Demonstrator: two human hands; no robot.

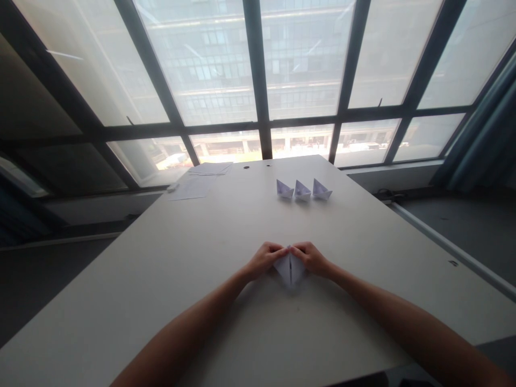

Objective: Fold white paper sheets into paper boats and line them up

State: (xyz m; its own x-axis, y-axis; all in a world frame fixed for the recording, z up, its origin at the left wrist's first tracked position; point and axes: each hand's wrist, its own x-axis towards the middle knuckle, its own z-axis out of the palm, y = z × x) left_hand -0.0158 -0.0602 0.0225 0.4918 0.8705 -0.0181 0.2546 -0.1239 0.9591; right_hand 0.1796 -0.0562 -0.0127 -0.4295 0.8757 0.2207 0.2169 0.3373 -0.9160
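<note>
A white, partly folded sheet of paper (pixel 290 270) lies on the pale table (pixel 201 279), shaped like a downward-pointing triangle. My left hand (pixel 266 258) pinches its upper left corner with curled fingers. My right hand (pixel 313 257) pinches the upper right corner the same way. The fingertips of both hands almost meet above the paper's centre crease. Farther back stand three small folded paper boats (pixel 303 190) in a row.
Loose flat sheets of paper (pixel 201 180) lie at the far left corner of the table, with a small white object (pixel 173 187) beside them. Large windows with dark frames rise behind the table. A curtain (pixel 484 140) hangs at the right.
</note>
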